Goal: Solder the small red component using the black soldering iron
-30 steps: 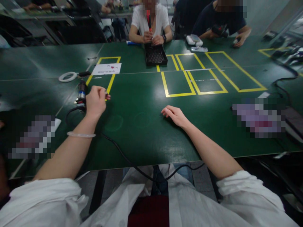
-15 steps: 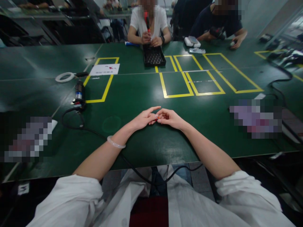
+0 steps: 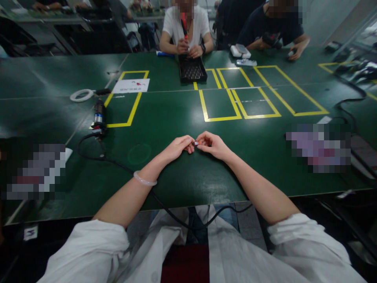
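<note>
Above the green table [image 3: 173, 177], my two hands meet around a tiny silver-and-orange part [image 3: 196, 143], too small to name more exactly. My right hand [image 3: 213, 144] pinches it between thumb and fingers. My left hand [image 3: 179, 147] is closed, its fingers curled and the tips at the part's left end. Whether the left fingers grip that same part or another small piece is hidden. A pale bangle [image 3: 145, 179] circles my left wrist.
Left of my hands lies a black cylindrical tool [image 3: 99, 114] with a cable [image 3: 118, 163] running under my left forearm. Yellow tape [image 3: 222, 119] marks rectangles ahead. A white sheet [image 3: 131, 85] lies far left. Across the table, a person handles a red-and-black tool over a black tray [image 3: 193, 72].
My left index finger, stretched out before, has curled in. The hands have drawn slightly apart, so the silver-and-orange part shows between them.
</note>
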Demonstrator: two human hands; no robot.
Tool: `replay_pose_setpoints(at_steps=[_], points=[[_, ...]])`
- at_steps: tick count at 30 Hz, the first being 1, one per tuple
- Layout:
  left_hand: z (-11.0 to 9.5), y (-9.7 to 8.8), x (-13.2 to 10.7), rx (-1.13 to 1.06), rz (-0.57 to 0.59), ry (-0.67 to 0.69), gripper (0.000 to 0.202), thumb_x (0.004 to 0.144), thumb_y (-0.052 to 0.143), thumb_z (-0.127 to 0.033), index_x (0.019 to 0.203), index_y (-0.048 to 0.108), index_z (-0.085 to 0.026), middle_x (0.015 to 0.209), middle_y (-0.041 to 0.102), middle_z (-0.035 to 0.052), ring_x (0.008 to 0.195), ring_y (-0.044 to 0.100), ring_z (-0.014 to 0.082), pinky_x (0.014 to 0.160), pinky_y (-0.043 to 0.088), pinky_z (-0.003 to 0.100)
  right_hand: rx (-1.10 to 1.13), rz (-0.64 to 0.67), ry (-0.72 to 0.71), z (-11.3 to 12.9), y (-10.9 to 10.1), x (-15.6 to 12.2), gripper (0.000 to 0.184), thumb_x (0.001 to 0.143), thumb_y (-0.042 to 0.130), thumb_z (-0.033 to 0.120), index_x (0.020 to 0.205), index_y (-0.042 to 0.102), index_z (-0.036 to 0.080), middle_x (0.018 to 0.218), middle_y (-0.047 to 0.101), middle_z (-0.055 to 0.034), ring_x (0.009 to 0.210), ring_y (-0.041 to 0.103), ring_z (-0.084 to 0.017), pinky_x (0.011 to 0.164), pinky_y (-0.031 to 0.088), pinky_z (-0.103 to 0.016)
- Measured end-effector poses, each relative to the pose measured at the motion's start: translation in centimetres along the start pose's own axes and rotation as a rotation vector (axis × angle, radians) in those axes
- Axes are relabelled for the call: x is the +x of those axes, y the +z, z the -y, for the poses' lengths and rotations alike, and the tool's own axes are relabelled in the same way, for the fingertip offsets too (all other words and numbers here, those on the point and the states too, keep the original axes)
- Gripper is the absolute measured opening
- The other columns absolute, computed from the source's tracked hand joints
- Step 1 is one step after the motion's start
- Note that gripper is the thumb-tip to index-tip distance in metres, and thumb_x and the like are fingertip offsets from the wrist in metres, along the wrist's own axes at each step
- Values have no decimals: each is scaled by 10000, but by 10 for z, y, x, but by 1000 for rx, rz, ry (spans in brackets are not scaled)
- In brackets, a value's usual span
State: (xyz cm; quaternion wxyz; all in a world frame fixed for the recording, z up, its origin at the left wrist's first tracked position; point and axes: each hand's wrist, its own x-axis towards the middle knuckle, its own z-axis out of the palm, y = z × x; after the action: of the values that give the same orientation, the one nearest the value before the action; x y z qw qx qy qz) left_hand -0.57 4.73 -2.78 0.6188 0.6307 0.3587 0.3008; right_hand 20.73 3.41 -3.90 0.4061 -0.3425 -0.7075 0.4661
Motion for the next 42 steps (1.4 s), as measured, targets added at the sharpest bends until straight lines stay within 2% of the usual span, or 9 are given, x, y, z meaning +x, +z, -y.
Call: replay_pose_setpoints(at_steps=[8, 16, 22, 24, 28, 37, 42], points=[[-8, 2, -3, 128, 24, 19, 384, 861, 649, -469, 957, 601, -100, 794, 628, 42, 707, 577, 124, 716, 462, 271, -64, -6, -9, 5, 1, 0, 241, 843, 697, 359, 977, 622, 172, 772, 625, 7, 644, 531, -100, 592, 423, -232], [-7, 4, -6, 122, 5, 30, 354, 816, 695, -412, 954, 577, -108, 817, 652, 47, 716, 597, 118, 711, 469, 262, 75, 17, 108, 2, 1, 1, 296, 881, 644, 450, 953, 601, 166, 764, 666, -14, 661, 599, -118, 645, 490, -259], [-8, 4, -7, 124, -60, 46, 360, 760, 755, -353, 984, 599, -118, 823, 614, 20, 717, 579, 101, 697, 461, 241, 13, 5, 90, 6, 0, 1, 266, 830, 698, 409, 900, 609, 169, 667, 570, 33, 572, 493, -93, 547, 389, -231], [-7, 3, -6, 106, -56, 47, 362, 761, 756, -347, 992, 601, -115, 846, 620, 29, 742, 586, 106, 718, 470, 249, 2, 6, 85, 7, 1, 1, 254, 823, 701, 386, 918, 606, 171, 652, 551, 42, 557, 471, -89, 532, 367, -228], [-5, 2, -6, 107, -54, 65, 339, 774, 747, -335, 988, 606, -113, 901, 638, 50, 794, 591, 114, 758, 479, 259, 9, -20, 72, 7, 1, 2, 279, 792, 725, 353, 965, 609, 167, 741, 597, 20, 599, 503, -91, 563, 404, -233], [-3, -5, -7, 21, -17, 48, 372, 807, 727, -362, 1049, 612, -104, 990, 667, 79, 872, 638, 140, 860, 498, 306, 42, 13, 97, 1, 0, 2, 307, 809, 718, 397, 982, 630, 159, 791, 657, -16, 678, 580, -121, 641, 470, -259], [-5, -5, -8, 18, -12, 36, 369, 798, 738, -364, 1025, 600, -107, 937, 670, 75, 846, 639, 142, 834, 501, 303, -85, -10, 49, 3, 2, 0, 273, 828, 700, 384, 983, 649, 164, 762, 644, -6, 641, 544, -118, 619, 447, -259]])
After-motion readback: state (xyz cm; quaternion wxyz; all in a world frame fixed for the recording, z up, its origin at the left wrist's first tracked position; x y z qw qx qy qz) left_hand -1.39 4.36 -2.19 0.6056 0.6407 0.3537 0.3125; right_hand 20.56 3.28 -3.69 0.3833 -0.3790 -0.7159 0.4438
